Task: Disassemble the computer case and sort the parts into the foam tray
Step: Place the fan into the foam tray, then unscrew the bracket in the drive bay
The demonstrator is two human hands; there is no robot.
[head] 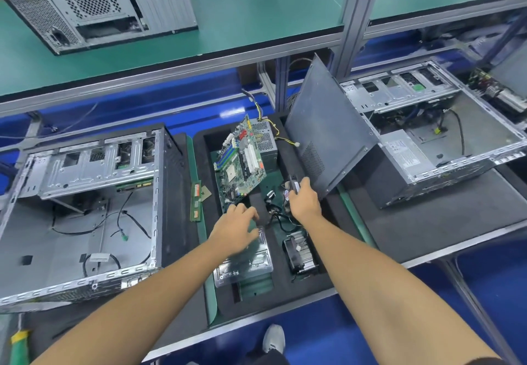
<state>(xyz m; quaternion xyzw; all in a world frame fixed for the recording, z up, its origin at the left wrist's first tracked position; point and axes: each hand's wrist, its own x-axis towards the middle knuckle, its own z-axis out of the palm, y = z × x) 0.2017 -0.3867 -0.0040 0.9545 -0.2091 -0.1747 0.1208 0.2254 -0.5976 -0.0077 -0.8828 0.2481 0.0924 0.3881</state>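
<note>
green-topped shelving runs across the back over a blue bench, and a black foam tray (288, 302) sits at the middle of that bench. left of the tray stands an opened computer case (85, 208) with loose cables on its floor; right of the tray is a second opened case (445, 142), with a dark side panel (328, 134) leaning up between it and the tray. in the tray's far pocket a green motherboard (242, 162) stands tilted against a grey power supply (265, 136). a memory stick (195, 202) lies just off the tray's left edge. in the tray's near pockets are a silver drive (245, 262) and, right of it, a finned cooler with a fan (299, 253). the left hand (233, 230) is over the drive's far end, fingers loosely spread and gripping nothing. the right hand (305, 202) is curled round a small dark part (295, 185) above the tray's cable bundle (275, 210).
</note>
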